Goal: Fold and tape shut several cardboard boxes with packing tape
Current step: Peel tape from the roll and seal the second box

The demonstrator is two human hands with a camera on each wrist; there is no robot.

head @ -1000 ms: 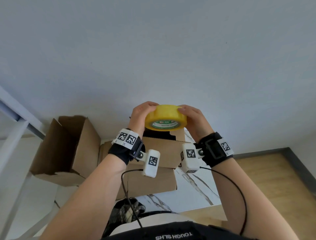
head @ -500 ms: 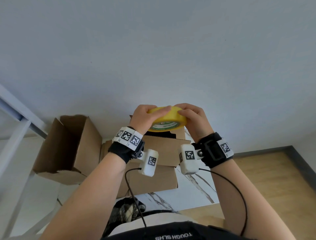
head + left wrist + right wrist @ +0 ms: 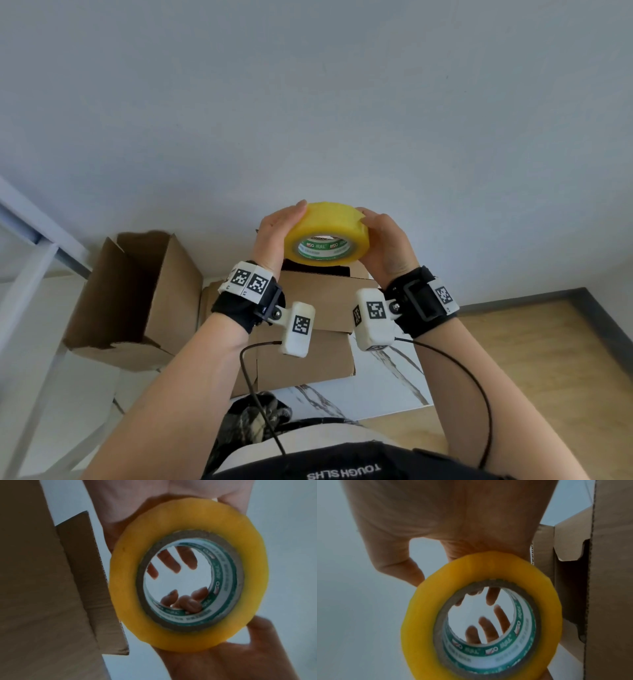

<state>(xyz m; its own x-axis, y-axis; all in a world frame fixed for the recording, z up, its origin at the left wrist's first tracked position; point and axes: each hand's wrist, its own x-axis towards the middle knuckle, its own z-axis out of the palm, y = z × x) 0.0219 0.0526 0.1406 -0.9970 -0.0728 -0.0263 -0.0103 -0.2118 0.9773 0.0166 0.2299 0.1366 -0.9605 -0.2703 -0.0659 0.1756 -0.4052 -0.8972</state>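
Above the cardboard boxes, in my head view, I see both hands holding 1 roll of yellow packing tape (image 3: 328, 236) up in front of the pale wall (image 3: 308, 102). My left hand (image 3: 274, 236) cups the roll's left side, palm pressed to the outer winding, with the fingers wrapped over the far edge. My right hand (image 3: 385, 246) does the same on the right side, thumb (image 3: 368, 215) up on the top rim. The roll sits clamped between the 2 palms, tilted so its open core with the green-and-white printed liner faces me.

From the left wrist view I look straight through the core of the packing tape (image 3: 188, 635) and see fingertips (image 3: 173, 562) from 1 hand curling over the far edge at the top, and more fingertips at the bottom; I cannot tell which finger belongs to which hand there. The right wrist view shows the same ring (image 3: 426, 615) with blurred fingers (image 3: 488, 628) behind it.

Below the tape stands a stack of 2 closed boxes (image 3: 308, 356) on a white marbled table (image 3: 383, 387). To the left, 1 open box (image 3: 144, 294) lies on its side, flaps spread. A wooden floor (image 3: 548, 359) shows at the right.
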